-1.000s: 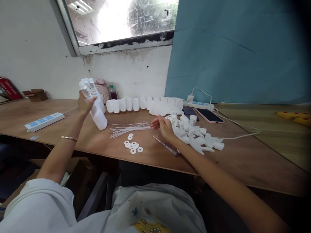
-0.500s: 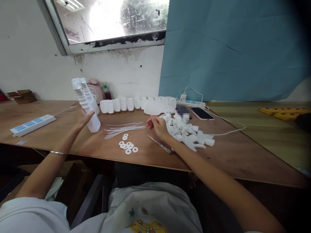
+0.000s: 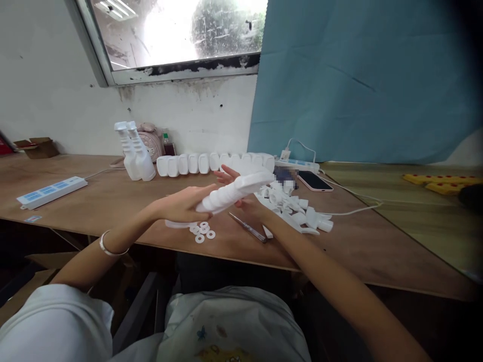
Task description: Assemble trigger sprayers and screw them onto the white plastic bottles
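Note:
My left hand [image 3: 184,203] is wrapped round a white ribbed plastic bottle [image 3: 222,196], which is tilted onto its side with its narrow end to the right. Across the bottle from it, my right hand [image 3: 247,201] has its fingers stretched out and apart; whether its palm touches the bottle I cannot tell. Flat white washers [image 3: 204,230] lie just below the bottle. A slim screwdriver [image 3: 249,229] rests under my right wrist. Beside that wrist spreads a pile of white trigger sprayer heads [image 3: 302,208]. The thin white tubes are hidden behind my left hand and the bottle.
Two white bottles [image 3: 139,158] stand upright at the back left. A row of white bottles [image 3: 193,163] lies along the wall. A power strip [image 3: 53,192] sits at the left, a phone [image 3: 315,181] at the right with a white cable [image 3: 354,208] near it.
My left hand has moved from the back left to the middle, where it holds a bottle tilted sideways. My right hand has stayed near the middle, its fingers now spread wider.

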A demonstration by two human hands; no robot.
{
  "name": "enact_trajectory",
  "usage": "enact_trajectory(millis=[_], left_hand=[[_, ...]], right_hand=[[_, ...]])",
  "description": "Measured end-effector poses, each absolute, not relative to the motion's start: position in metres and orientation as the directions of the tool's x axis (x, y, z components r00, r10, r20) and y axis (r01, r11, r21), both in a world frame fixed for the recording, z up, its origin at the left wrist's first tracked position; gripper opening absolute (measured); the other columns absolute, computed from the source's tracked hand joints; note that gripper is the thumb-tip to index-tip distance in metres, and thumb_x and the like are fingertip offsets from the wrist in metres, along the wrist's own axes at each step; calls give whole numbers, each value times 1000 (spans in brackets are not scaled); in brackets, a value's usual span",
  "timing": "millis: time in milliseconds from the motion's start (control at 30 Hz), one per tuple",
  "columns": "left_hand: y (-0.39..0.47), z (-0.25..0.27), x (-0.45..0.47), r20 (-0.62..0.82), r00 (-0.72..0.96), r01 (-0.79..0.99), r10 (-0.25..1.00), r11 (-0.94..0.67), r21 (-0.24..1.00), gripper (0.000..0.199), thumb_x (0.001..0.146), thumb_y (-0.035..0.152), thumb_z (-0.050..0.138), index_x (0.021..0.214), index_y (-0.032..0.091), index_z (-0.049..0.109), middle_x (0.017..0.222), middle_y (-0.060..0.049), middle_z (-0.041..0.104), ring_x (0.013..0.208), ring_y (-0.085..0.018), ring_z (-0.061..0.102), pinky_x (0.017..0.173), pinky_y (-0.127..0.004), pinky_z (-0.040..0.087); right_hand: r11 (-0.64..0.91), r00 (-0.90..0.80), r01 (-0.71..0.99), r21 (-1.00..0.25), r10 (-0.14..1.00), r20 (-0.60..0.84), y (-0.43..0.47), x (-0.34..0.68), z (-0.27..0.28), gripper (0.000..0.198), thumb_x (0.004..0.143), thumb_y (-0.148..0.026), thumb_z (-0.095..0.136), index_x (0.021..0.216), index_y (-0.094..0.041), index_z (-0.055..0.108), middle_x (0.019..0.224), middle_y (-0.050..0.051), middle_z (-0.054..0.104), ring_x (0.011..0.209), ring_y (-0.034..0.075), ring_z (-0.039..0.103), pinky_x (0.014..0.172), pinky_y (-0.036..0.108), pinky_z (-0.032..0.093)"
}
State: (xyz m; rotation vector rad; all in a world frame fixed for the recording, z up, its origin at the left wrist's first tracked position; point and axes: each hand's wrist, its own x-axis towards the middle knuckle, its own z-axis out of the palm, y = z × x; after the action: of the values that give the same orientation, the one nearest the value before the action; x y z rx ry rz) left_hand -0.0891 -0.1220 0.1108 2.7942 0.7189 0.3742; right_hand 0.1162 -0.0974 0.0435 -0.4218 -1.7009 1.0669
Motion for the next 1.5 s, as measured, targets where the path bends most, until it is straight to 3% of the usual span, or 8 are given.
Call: enact_trajectory(millis=[200,400,567,933,1200,1367,1500], left_hand=[[-105,115,-69,149,886,359,439,-852,381,45,75,29,54,118,17,47,107,-8,60,94,-24,57,75,-32,47],[-102,117,-63,99,877,360,470,-779,514,46,80,32,51,123,19,43,118,-8,56,103,-20,56,77,-28,49],[-99,119,-59,176,852,373,493,-807,457,45,80,36,51,121,19,44,113,-9,58,99,-23,57,76,-30,48],[-101,114,-56,204,801,466,563,-800,379,38,80,38,49,111,17,43,93,-7,62,80,-21,59,65,-30,47],[-109,121,-77,273,758,541,593,-805,245,39,79,41,50,111,18,45,82,-6,62,69,-21,59,61,-32,45],[-114,127,-98,274,764,521,585,-809,273,44,79,42,52,116,20,47,96,-7,63,86,-23,60,74,-34,48],[-115,136,-120,477,590,561,652,-755,339,48,77,42,58,116,16,49,107,-7,60,96,-23,58,80,-35,49]], right_hand=[[464,-357,-288,-838,760,543,-102,123,57,73,54,-78,54,108,-29,58,120,6,59,112,26,53,84,40,48],[452,-159,-373,-811,829,536,-99,120,61,53,67,-69,54,102,-29,57,117,2,61,118,25,50,89,41,48],[512,-50,-278,-813,838,544,-97,117,70,58,67,-72,51,100,-25,58,112,6,63,117,26,51,86,39,49],[545,-44,-255,-799,819,572,-96,116,71,57,69,-71,48,104,-27,58,108,5,64,113,24,53,82,38,50],[523,-89,-227,-821,829,552,-102,115,69,53,70,-72,45,100,-30,56,109,3,63,109,23,55,79,38,50],[559,-11,-284,-779,810,586,-109,111,77,44,67,-57,63,98,-28,53,107,1,62,102,18,58,85,34,48],[600,123,-201,-774,799,588,-143,93,57,27,77,-35,62,99,-23,51,98,1,62,91,13,59,83,30,48]])
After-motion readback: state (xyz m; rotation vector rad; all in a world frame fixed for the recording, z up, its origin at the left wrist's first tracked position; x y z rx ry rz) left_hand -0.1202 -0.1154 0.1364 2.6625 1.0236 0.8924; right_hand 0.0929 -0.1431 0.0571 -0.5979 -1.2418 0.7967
